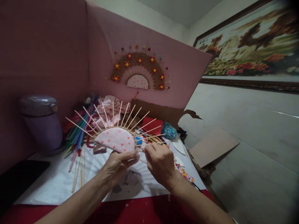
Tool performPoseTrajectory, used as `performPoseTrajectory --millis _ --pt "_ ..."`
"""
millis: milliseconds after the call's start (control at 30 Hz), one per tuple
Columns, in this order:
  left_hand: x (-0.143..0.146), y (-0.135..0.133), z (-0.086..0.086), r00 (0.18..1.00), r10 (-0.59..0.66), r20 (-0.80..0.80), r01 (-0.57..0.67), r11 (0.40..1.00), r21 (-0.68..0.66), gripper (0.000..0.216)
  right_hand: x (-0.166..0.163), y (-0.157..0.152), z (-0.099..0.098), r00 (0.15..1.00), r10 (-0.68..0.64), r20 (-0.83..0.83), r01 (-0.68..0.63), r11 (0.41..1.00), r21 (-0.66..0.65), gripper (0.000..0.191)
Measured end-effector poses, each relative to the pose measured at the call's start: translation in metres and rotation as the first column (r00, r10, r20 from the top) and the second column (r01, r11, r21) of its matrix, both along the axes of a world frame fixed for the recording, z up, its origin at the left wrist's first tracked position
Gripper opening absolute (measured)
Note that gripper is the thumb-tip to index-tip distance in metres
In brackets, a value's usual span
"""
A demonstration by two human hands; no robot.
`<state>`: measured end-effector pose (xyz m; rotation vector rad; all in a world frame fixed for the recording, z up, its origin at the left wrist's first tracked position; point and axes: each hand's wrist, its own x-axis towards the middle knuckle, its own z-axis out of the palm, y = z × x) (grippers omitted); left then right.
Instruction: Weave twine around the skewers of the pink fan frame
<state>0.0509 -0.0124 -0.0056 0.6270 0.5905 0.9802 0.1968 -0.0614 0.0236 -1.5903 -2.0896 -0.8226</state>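
My left hand (119, 161) grips the lower right edge of a half-round piece (116, 140) covered in pale pink fabric with red dots, its thumb along the flat side. Twine-like cord (93, 136) runs around the curved rim. Thin wooden sticks (112, 113) fan outward from that rim like rays. At the right-hand corner, the fingers of my right hand (160, 160) are pinched together close to the cord and the lowest sticks. What lies between those fingertips is too small and hidden to name.
A purple tumbler (43, 124) stands at left, beside coloured pipe cleaners (80, 127) and loose sticks (79, 171). Behind are crumpled pink fabric (109, 105), red sheet (151, 125), blue yarn (169, 130) and cardboard (158, 109). A flower-trimmed arch (140, 59) is on the pink board (182, 71).
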Motion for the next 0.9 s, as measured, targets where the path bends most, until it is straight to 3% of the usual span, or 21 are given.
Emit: performPoseTrajectory --millis 167,367,533,667,733,900 --pt "0.003 0.003 0.013 1.0 0.02 -0.016 -0.021 0.999 -0.026 0.007 0.005 -0.004 0.0 0.997 -0.014 -0.078 0.015 1.0 0.004 0.016" --pt "-0.001 0.003 0.031 0.999 0.046 -0.013 -0.047 0.998 -0.035 0.012 0.019 -0.011 0.008 0.934 -0.017 -0.357 -0.002 0.999 -0.052 0.015" --pt "-0.009 0.005 0.032 0.999 0.052 -0.004 -0.052 0.998 -0.046 0.014 0.04 -0.024 0.01 0.799 0.041 -0.6 -0.093 0.994 -0.056 0.015" --pt "-0.014 0.004 0.031 0.998 0.04 -0.049 -0.043 0.997 -0.072 0.014 0.062 -0.025 0.001 0.657 -0.032 -0.754 -0.106 0.985 -0.134 0.014" --pt "-0.014 0.002 0.029 0.995 0.005 -0.096 -0.014 0.996 -0.085 0.011 0.068 -0.026 0.0 0.675 -0.046 -0.736 -0.068 0.99 -0.125 0.017" --pt "-0.01 -0.003 0.023 0.979 -0.108 -0.171 0.092 0.991 -0.098 0.006 0.069 -0.035 0.013 0.923 -0.009 -0.385 0.047 0.995 0.09 0.018"
